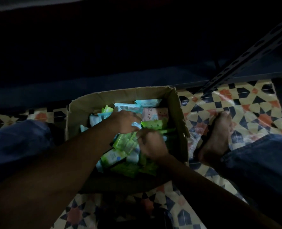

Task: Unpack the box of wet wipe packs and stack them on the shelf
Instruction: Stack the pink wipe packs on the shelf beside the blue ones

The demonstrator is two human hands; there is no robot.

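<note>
Cardboard box (178, 113): open-topped, standing on the patterned floor (245, 103) between your knees, its flaps up and its far wall facing the dark shelf.

Contents: wet wipe packs (128, 167), loosely heaped, not in rows. Green packs fill the near and middle part; pale blue packs (128, 107) lie toward the far left; one pink pack (155, 114) lies flat against the far right corner. The light is dim, so the print on the packs is unreadable.

Your left hand (125, 121): reaching into the middle of the box, palm down, fingers curled over a pale blue pack edge. Whether it truly grips that pack or only rests on the heap, you cannot tell.

Your right hand (151, 144): just beside the left, nearer to you, fingers closed on the end of a green pack (125, 142) that lies tilted on top of the pile. The two hands nearly touch.

Shelf: a slotted metal upright (245, 53) runs diagonally at the upper right, its foot on the floor just behind the box's far right corner. The shelf space behind it is too dark to read.

Also present: your bare right foot (217, 139), planted on the floor to the right of the box, near its wall; blue trouser legs (18, 142) on both sides.
</note>
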